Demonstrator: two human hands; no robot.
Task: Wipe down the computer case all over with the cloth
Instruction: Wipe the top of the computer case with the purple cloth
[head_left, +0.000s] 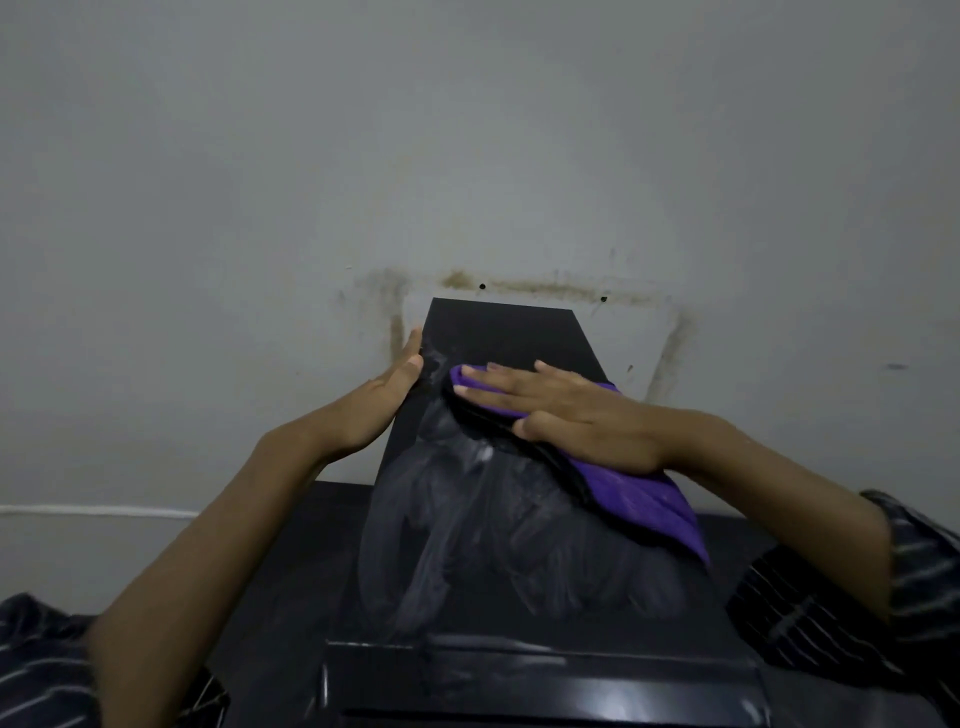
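Note:
A black computer case (519, 561) stands upright in front of me, its top panel streaked with pale dust smears. A purple cloth (639, 499) lies on the top panel toward its far right. My right hand (561, 410) presses flat on the cloth with straight fingers pointing left. My left hand (384, 395) rests with straight fingers against the case's upper left edge, touching the side panel. The case's glossy front edge is nearest me at the bottom of the view.
A dark table (291, 571) bears the case. Close behind stands a grey wall (467, 156) with brown stain marks and two small holes. A white cable (93, 512) runs along the wall at the left.

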